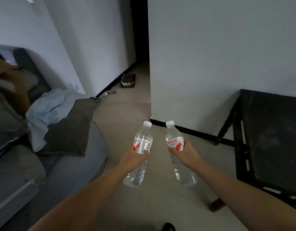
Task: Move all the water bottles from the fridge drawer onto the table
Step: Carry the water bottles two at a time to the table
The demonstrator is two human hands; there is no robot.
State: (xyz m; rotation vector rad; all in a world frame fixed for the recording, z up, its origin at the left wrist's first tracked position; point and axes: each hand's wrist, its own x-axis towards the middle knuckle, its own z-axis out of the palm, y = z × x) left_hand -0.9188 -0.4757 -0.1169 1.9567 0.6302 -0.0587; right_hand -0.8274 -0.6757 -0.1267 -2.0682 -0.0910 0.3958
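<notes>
I hold two clear water bottles with white caps and red-and-white labels out in front of me over the floor. My left hand grips the left water bottle around its middle. My right hand grips the right water bottle the same way. Both bottles lean cap-forward, side by side, a small gap between them. A dark table stands to the right against the wall. No fridge drawer is in view.
A grey sofa with a dark cushion and a light blue cloth fills the left side. A white wall corner rises ahead, with a dark passage to its left. Small items and a dark box lie on the floor by the baseboard.
</notes>
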